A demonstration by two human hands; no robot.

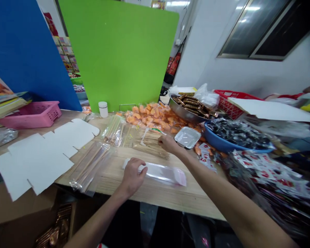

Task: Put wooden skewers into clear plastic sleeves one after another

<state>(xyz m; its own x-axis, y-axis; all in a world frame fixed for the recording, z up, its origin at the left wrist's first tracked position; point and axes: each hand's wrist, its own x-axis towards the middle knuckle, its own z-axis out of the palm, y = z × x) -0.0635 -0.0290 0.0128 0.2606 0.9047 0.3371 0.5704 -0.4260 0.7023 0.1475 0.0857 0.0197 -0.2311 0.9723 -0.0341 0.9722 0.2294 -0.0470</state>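
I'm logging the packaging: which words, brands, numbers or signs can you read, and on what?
No text is readable.
Heaped small white plastic sachets with red marks: too small and blurred.
Stacked multicoloured rectangular packs in the background: too blurred.

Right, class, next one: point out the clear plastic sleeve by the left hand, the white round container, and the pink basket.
Clear plastic sleeve (160, 171): head view, on its middle stretch.
White round container (103, 110): head view, on its side.
Pink basket (38, 119): head view, on its outer wall.
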